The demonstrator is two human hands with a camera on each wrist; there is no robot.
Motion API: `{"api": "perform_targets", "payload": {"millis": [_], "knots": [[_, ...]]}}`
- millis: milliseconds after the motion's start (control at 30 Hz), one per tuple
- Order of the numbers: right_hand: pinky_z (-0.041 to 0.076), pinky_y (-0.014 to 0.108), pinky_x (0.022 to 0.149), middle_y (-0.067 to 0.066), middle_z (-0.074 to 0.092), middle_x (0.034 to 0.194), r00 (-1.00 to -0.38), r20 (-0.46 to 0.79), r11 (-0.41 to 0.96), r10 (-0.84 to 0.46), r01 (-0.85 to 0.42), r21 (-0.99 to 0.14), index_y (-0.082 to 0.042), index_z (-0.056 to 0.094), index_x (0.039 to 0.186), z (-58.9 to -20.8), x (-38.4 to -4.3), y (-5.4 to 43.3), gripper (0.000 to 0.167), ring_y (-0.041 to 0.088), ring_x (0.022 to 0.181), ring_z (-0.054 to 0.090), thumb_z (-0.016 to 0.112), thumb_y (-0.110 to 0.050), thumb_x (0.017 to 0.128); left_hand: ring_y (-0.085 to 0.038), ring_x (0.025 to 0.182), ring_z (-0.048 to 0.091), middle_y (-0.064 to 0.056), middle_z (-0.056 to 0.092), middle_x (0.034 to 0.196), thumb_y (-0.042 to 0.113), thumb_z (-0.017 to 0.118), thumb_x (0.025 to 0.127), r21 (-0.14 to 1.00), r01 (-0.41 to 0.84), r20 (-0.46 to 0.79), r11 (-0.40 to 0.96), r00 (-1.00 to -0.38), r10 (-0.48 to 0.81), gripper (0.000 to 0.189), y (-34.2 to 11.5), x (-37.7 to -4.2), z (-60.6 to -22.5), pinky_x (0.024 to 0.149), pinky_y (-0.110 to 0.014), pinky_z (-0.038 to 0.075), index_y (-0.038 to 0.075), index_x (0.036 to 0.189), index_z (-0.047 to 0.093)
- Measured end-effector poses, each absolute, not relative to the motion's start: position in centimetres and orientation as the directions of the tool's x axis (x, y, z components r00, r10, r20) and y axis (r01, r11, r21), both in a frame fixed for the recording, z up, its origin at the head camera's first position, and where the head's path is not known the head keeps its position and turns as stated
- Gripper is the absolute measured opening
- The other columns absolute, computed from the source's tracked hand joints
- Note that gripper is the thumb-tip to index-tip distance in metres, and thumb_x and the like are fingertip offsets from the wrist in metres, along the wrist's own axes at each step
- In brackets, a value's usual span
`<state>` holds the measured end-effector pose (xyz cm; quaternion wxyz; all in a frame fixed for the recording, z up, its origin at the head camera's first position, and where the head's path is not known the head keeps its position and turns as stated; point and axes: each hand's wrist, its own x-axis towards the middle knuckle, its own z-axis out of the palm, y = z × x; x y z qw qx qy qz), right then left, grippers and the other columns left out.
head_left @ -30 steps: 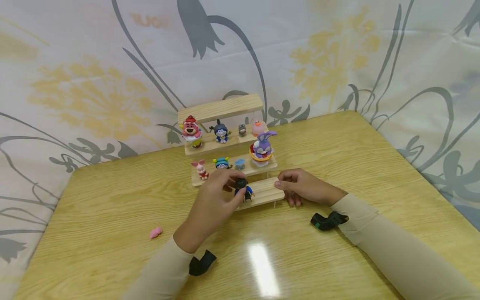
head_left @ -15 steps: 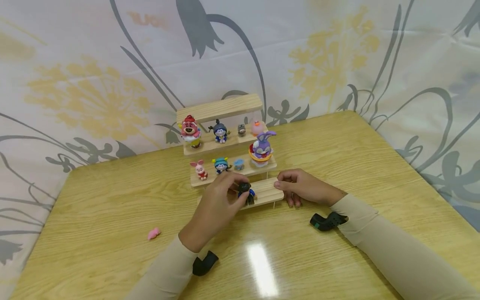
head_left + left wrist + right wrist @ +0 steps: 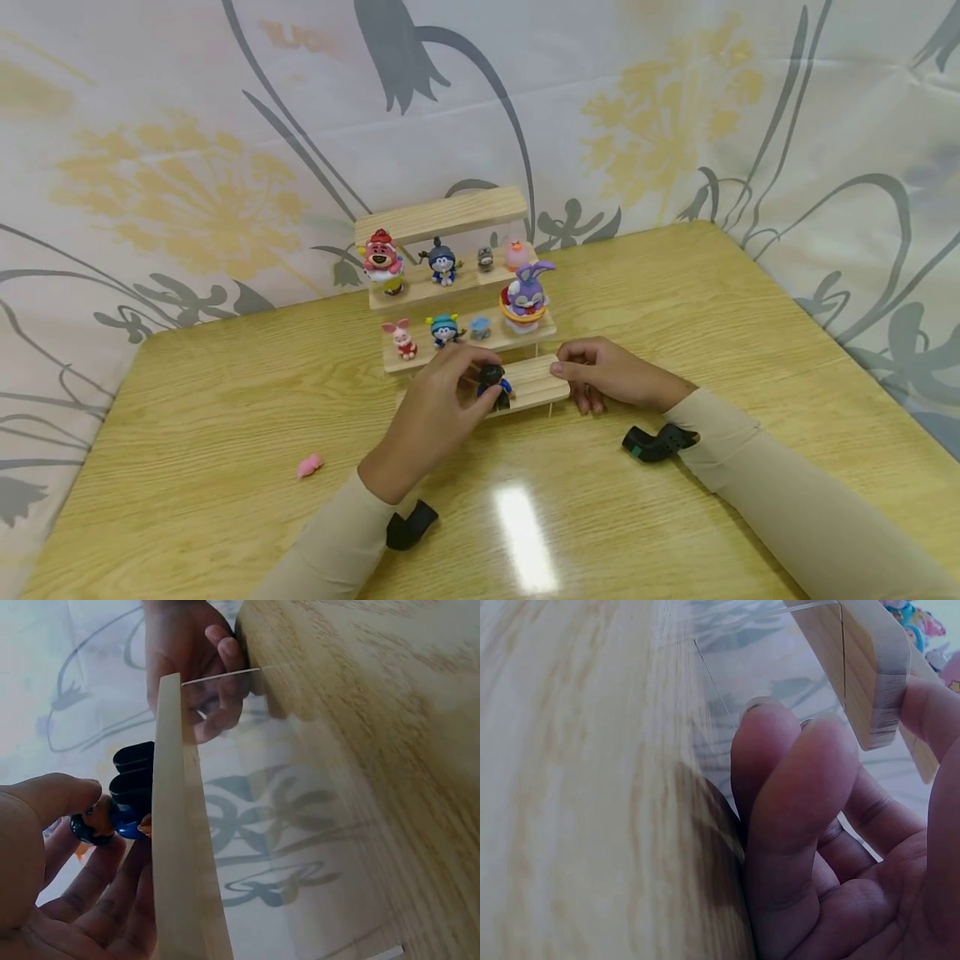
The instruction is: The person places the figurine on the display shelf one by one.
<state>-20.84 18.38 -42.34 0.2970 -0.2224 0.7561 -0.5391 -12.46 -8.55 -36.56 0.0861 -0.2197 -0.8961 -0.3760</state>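
Note:
My left hand (image 3: 423, 417) pinches the head of a small toy figurine (image 3: 491, 377) with dark hair, blue sleeves and black legs. In the left wrist view the figurine's black legs (image 3: 133, 780) meet the face of the lowest board (image 3: 171, 847). That board (image 3: 534, 379) belongs to a wooden stepped display shelf. At the board's right end my right hand (image 3: 615, 375) grips it, thumb on top. In the right wrist view the right hand's fingers (image 3: 802, 795) curl beneath the board's end (image 3: 874, 697). My left hand hides the board's left part.
Higher steps carry several figurines, among them a purple rabbit (image 3: 525, 296), a pink piglet (image 3: 402, 340), a red-hatted bear (image 3: 382, 260) and a dark-haired figurine (image 3: 441, 265). A small pink toy (image 3: 309, 466) lies on the table at left. A patterned cloth (image 3: 480, 100) hangs behind.
My left hand has shifted slightly to the right along the lowest board with the figurine. The right hand has stayed at the board's end.

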Motion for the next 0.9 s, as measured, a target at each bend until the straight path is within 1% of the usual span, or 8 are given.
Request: {"api": "perform_targets", "payload": {"millis": [133, 300, 500, 667, 800, 900], "knots": [[0.053, 0.032, 0.044, 0.009, 0.061, 0.065, -0.725, -0.213, 0.321, -0.656, -0.012, -0.947, -0.004, 0.058, 0.097, -42.3, -20.8, 18.4, 0.033, 0.014, 0.047, 0.056, 0.053, -0.036, 0.105, -0.013, 0.102, 0.065, 0.000, 0.063, 0.120, 0.015, 0.075, 0.091, 0.628, 0.440, 0.294, 0.642, -0.898, 0.327, 0.033, -8.9, -12.3, -36.2, 0.085, -0.026, 0.059, 0.014, 0.122, 0.065], [0.053, 0.033, 0.045, 0.010, 0.061, 0.066, -0.722, -0.211, 0.314, -0.659, -0.009, -0.949, -0.003, 0.058, 0.098, -42.3, -20.7, 18.4, 0.034, 0.015, 0.048, 0.056, 0.053, -0.036, 0.105, -0.013, 0.104, 0.064, 0.001, 0.064, 0.119, 0.016, 0.074, 0.092, 0.618, 0.431, 0.295, 0.658, -0.903, 0.314, 0.031, -10.0, -11.7, -35.7, 0.089, -0.027, 0.058, 0.016, 0.121, 0.066], [0.054, 0.033, 0.046, 0.011, 0.061, 0.066, -0.719, -0.205, 0.315, -0.664, -0.019, -0.949, -0.003, 0.058, 0.098, -42.2, -20.9, 18.3, 0.033, 0.016, 0.049, 0.056, 0.053, -0.035, 0.105, -0.013, 0.104, 0.063, 0.002, 0.065, 0.118, 0.015, 0.075, 0.091, 0.601, 0.425, 0.329, 0.677, -0.903, 0.275, 0.031, -12.4, -10.6, -35.4, 0.087, -0.030, 0.059, 0.014, 0.120, 0.066], [0.054, 0.034, 0.046, 0.011, 0.061, 0.067, -0.718, -0.209, 0.312, -0.664, -0.012, -0.950, -0.003, 0.058, 0.098, -42.2, -20.9, 18.4, 0.033, 0.016, 0.049, 0.056, 0.052, -0.035, 0.105, -0.012, 0.101, 0.065, 0.002, 0.066, 0.117, 0.014, 0.077, 0.089, 0.580, 0.411, 0.362, 0.703, -0.903, 0.229, 0.032, -14.5, -9.7, -35.6, 0.083, -0.032, 0.059, 0.015, 0.119, 0.067], [0.054, 0.034, 0.046, 0.010, 0.061, 0.067, -0.716, -0.204, 0.308, -0.667, -0.016, -0.951, -0.003, 0.058, 0.098, -42.2, -20.9, 18.4, 0.033, 0.015, 0.049, 0.056, 0.052, -0.035, 0.105, -0.012, 0.098, 0.066, 0.002, 0.067, 0.115, 0.013, 0.079, 0.087, 0.559, 0.391, 0.369, 0.732, -0.907, 0.203, 0.033, -16.2, -9.0, -35.9, 0.080, -0.034, 0.059, 0.012, 0.118, 0.067], [0.054, 0.034, 0.046, 0.010, 0.061, 0.066, -0.718, -0.202, 0.309, -0.666, -0.019, -0.951, -0.004, 0.058, 0.097, -42.1, -20.8, 18.3, 0.032, 0.015, 0.048, 0.056, 0.052, -0.034, 0.105, -0.014, 0.096, 0.067, 0.001, 0.068, 0.113, 0.009, 0.080, 0.085, 0.543, 0.377, 0.368, 0.750, -0.910, 0.190, 0.035, -17.5, -8.5, -36.1, 0.078, -0.036, 0.059, 0.010, 0.118, 0.068]]}}
